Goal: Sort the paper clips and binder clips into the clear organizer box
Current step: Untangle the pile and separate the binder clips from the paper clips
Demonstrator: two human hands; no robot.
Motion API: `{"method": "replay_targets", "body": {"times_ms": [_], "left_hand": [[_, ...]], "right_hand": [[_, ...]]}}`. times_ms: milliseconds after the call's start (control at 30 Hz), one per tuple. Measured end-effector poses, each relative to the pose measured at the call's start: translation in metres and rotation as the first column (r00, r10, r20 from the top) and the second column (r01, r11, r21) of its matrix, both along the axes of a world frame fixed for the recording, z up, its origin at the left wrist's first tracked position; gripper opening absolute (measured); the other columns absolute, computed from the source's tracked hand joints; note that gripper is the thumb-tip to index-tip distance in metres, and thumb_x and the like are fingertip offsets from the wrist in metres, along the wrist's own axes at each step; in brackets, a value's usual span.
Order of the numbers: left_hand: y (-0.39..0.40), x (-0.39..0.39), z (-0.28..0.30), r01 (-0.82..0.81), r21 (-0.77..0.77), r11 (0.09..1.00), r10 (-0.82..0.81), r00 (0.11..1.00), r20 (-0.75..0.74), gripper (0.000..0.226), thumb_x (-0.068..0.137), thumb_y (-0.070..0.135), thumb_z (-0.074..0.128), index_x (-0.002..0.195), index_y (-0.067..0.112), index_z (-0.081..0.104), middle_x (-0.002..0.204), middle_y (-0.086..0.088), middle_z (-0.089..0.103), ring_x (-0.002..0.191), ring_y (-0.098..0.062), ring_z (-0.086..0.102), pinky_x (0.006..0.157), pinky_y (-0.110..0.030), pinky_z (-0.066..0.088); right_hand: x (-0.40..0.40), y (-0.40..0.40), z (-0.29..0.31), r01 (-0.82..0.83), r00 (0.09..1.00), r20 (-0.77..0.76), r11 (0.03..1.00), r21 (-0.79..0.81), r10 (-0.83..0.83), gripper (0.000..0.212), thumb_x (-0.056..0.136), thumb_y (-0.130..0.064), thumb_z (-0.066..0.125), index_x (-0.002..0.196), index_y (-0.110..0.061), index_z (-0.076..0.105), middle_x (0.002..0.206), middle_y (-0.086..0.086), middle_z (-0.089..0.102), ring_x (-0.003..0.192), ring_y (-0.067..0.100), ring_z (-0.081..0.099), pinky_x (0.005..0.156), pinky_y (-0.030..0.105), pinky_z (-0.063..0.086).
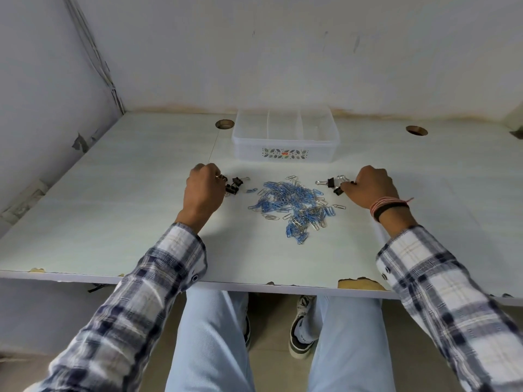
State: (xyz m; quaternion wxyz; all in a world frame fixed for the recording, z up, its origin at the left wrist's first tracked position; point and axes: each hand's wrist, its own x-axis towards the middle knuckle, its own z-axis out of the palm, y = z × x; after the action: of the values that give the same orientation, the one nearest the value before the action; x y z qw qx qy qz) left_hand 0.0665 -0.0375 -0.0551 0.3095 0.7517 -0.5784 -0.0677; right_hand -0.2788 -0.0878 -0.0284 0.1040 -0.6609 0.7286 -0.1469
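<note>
a person's left hand and right hand each curl onto black binder clips flanking a heap of blue and silver paper clips, with the clear organizer box beyond, its 3 compartments apparently unfilled. the binder clips look stiff, best pinched by the body; the paper clips are light, slippery and tangle-prone.

Paper clips mid-desk; binder clips L&R; organizer box behind.
</note>
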Motion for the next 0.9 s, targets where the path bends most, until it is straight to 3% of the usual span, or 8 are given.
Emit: {"method": "replay_targets", "body": {"times_ms": [133, 267, 333, 400, 567, 733, 833, 900], "left_hand": [[0.004, -0.009, 0.004, -0.023, 0.023, 0.999, 0.02, 0.992, 0.124, 0.024, 0.089, 0.003, 0.05, 0.105, -0.003, 0.068, 0.108, -0.022, 0.061, 0.097, -0.044, 0.058, 0.069, -0.042, 0.049], [0.007, -0.026, 0.016, 0.184, -0.009, 0.983, -0.179, 0.965, 0.193, 0.042, 0.087, 0.0, 0.055, 0.128, 0.003, 0.066, 0.13, -0.018, 0.059, 0.12, -0.039, 0.053, 0.091, -0.048, 0.053], [0.003, -0.04, 0.025, 0.338, 0.109, 0.935, -0.348, 0.933, 0.093, 0.047, 0.089, 0.001, 0.058, 0.136, 0.005, 0.061, 0.135, -0.016, 0.058, 0.123, -0.035, 0.057, 0.1, -0.041, 0.051], [-0.004, -0.055, 0.031, 0.367, 0.305, 0.879, -0.407, 0.91, 0.08, 0.05, 0.088, 0.0, 0.055, 0.138, 0.002, 0.057, 0.136, -0.019, 0.058, 0.125, -0.035, 0.056, 0.104, -0.041, 0.048], [-0.012, -0.076, 0.023, 0.356, 0.38, 0.854, -0.422, 0.901, 0.105, 0.019, 0.08, -0.003, 0.052, 0.097, 0.0, 0.061, 0.108, -0.021, 0.062, 0.101, -0.038, 0.058, 0.075, -0.035, 0.047], [-0.003, -0.069, 0.022, 0.352, 0.247, 0.903, -0.365, 0.931, 0.005, 0.039, 0.081, -0.009, 0.051, 0.116, -0.001, 0.067, 0.121, -0.017, 0.066, 0.114, -0.032, 0.061, 0.091, -0.037, 0.051], [-0.004, -0.065, 0.013, 0.312, 0.263, 0.913, -0.333, 0.942, 0.041, 0.011, 0.076, -0.007, 0.052, 0.083, -0.001, 0.058, 0.092, -0.017, 0.06, 0.089, -0.032, 0.057, 0.069, -0.036, 0.042], [-0.002, -0.072, 0.011, 0.316, 0.273, 0.909, -0.327, 0.945, -0.005, 0.016, 0.075, -0.007, 0.053, 0.087, -0.009, 0.064, 0.095, -0.024, 0.066, 0.085, -0.031, 0.057, 0.069, -0.036, 0.043]], "right_hand": [[0.004, 0.004, 0.002, 0.01, 0.992, -0.128, 1.0, -0.004, -0.01, 0.031, 0.09, -0.033, 0.064, 0.088, -0.003, 0.057, 0.11, 0.027, 0.061, 0.101, 0.044, 0.059, 0.081, 0.041, 0.047], [0.018, 0.004, 0.007, -0.092, 0.983, -0.168, 0.993, -0.071, 0.079, 0.022, 0.09, -0.026, 0.061, 0.088, -0.004, 0.055, 0.105, 0.021, 0.061, 0.109, 0.043, 0.056, 0.089, 0.046, 0.047], [0.032, 0.0, 0.011, -0.222, 0.973, -0.064, 0.975, 0.008, 0.222, 0.021, 0.088, -0.018, 0.057, 0.091, 0.003, 0.059, 0.102, 0.02, 0.062, 0.106, 0.041, 0.061, 0.082, 0.041, 0.051], [0.052, 0.0, 0.015, -0.328, 0.944, -0.001, 0.936, 0.127, 0.331, 0.028, 0.089, -0.01, 0.055, 0.112, 0.003, 0.064, 0.118, 0.018, 0.064, 0.109, 0.036, 0.063, 0.092, 0.041, 0.053], [0.09, 0.004, 0.008, -0.446, 0.872, -0.074, 0.848, 0.286, 0.483, 0.037, 0.09, -0.009, 0.051, 0.127, -0.003, 0.057, 0.13, 0.019, 0.05, 0.116, 0.035, 0.052, 0.096, 0.039, 0.047], [0.089, 0.001, 0.01, -0.482, 0.87, -0.012, 0.854, 0.195, 0.493, 0.042, 0.09, 0.001, 0.049, 0.13, -0.001, 0.062, 0.132, 0.019, 0.058, 0.122, 0.034, 0.054, 0.102, 0.036, 0.045], [0.092, -0.007, 0.006, -0.445, 0.877, -0.1, 0.873, 0.197, 0.47, 0.044, 0.089, -0.002, 0.05, 0.134, 0.001, 0.052, 0.139, 0.019, 0.047, 0.131, 0.036, 0.042, 0.108, 0.049, 0.041], [0.1, -0.005, 0.004, -0.486, 0.84, -0.135, 0.84, 0.24, 0.525, 0.053, 0.089, 0.0, 0.049, 0.142, -0.005, 0.046, 0.149, 0.014, 0.04, 0.138, 0.034, 0.035, 0.112, 0.053, 0.035]]}}
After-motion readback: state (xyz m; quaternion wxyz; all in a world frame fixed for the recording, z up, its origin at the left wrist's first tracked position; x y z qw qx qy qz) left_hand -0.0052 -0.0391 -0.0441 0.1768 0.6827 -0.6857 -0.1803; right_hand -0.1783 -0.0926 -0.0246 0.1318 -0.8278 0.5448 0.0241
